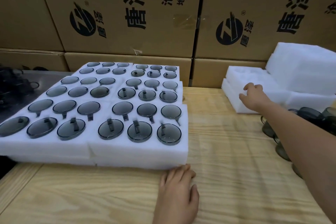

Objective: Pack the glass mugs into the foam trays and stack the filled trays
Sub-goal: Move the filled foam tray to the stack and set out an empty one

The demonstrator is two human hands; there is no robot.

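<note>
Head view, and the filled foam trays (138, 152) take up the left and middle of the bench (227, 151), pushed edge to edge into one white block, with a second layer of foam showing beneath them along the front face. Smoky grey glass mugs (112, 129) sit in the round pockets, three to a row. In some rows the handles lie across the glass, in others they stick out into little slots in the foam. The left hand (177, 185) lies palm down on the wood right at the near corner of that block, fingers relaxed and holding nothing, fingertips up against the foot of the foam. Over on the right, the right hand (253, 96) is stretched out to the empty foam trays (236, 76), two of them stacked at the back of the bench. Its fingers are bent and touching the foam at the near edge of the upper one, thumb spread lower down, and I can't tell if that's a real hold. Thicker foam blocks (300, 65) are piled just behind and to the right. Loose mugs (309, 114) cluster at the right edge, partly hidden by the forearm. Printed cardboard boxes (127, 14) wall off the back, and blurred dark glassware (11, 78) sits far left.
</note>
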